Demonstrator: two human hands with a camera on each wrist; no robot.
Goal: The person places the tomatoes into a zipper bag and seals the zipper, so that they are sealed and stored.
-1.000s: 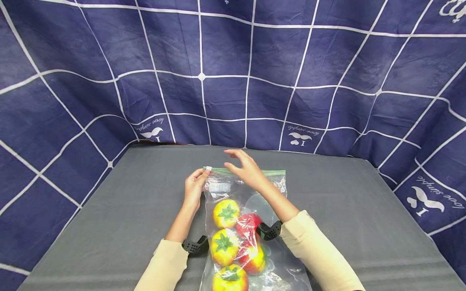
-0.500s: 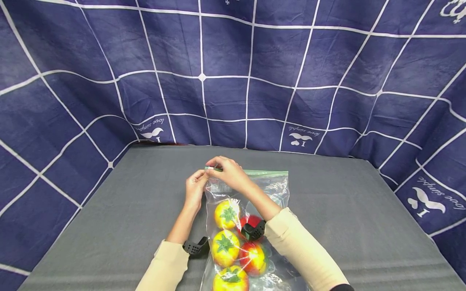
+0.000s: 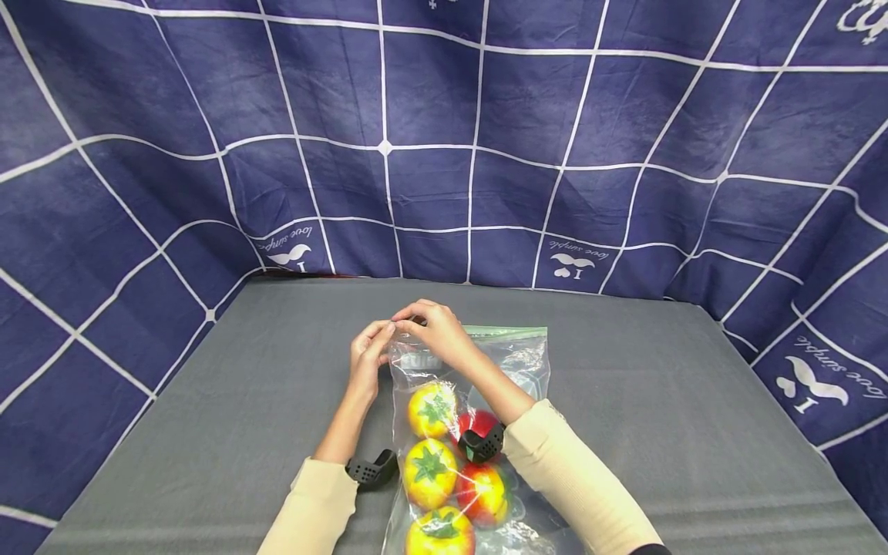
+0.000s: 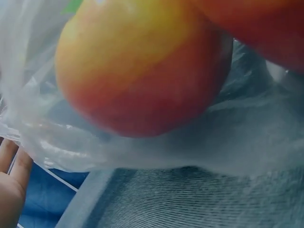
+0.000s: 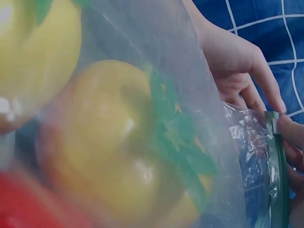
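Observation:
A clear zip bag [image 3: 513, 354] with a green zip strip [image 3: 509, 332] lies in front of me, holding several red and yellow tomato-like fruits [image 3: 429, 472] with green leafy tops. My left hand [image 3: 366, 358] pinches the bag's top left corner. Beside it my right hand [image 3: 437, 331] arches over the zip and pinches that same end, fingertips close to the left thumb. In the right wrist view a small white slider [image 5: 275, 126] shows at the zip's end, between the left thumb and the right fingers. From the head view the slider is hidden behind the hands.
The bag lies on a grey cloth-covered table [image 3: 659, 401]. A dark blue curtain [image 3: 430, 185] with white grid lines stands behind and at both sides. Black wrist mounts [image 3: 375, 469] sit on both forearms.
My right hand has come left and down from above the bag's middle to the zip's left end. It now pinches there, and my left hand has barely moved.

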